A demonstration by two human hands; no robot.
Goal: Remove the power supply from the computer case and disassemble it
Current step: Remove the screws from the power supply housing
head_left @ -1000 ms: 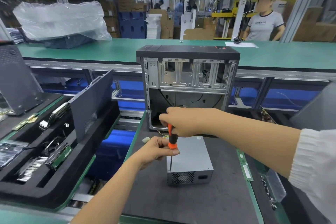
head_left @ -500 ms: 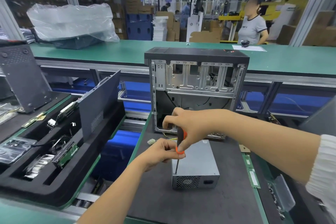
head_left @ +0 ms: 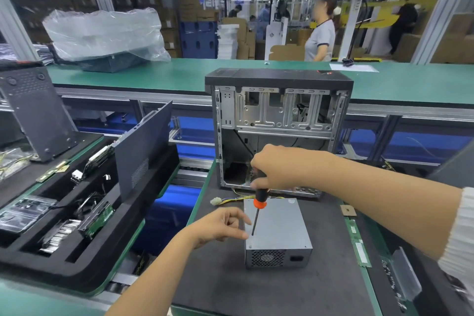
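Your right hand [head_left: 275, 168] grips the black-and-orange screwdriver [head_left: 259, 206], tip at the grey metal power supply box's [head_left: 280, 228] 7 o'clock corner, outside the open case [head_left: 279, 120]. Left hand [head_left: 220, 226] fingers loosely curled, thumb touching the box edge. Risk: a tilted shaft could slip out, stripping the screw.

There is a single view, from the worker's head, looking forward and down across the bench, close over the power supply [head_left: 278, 228] and the open computer case [head_left: 278, 115] behind it. Farther off it takes in the green conveyor [head_left: 179, 77] and the warehouse floor beyond.
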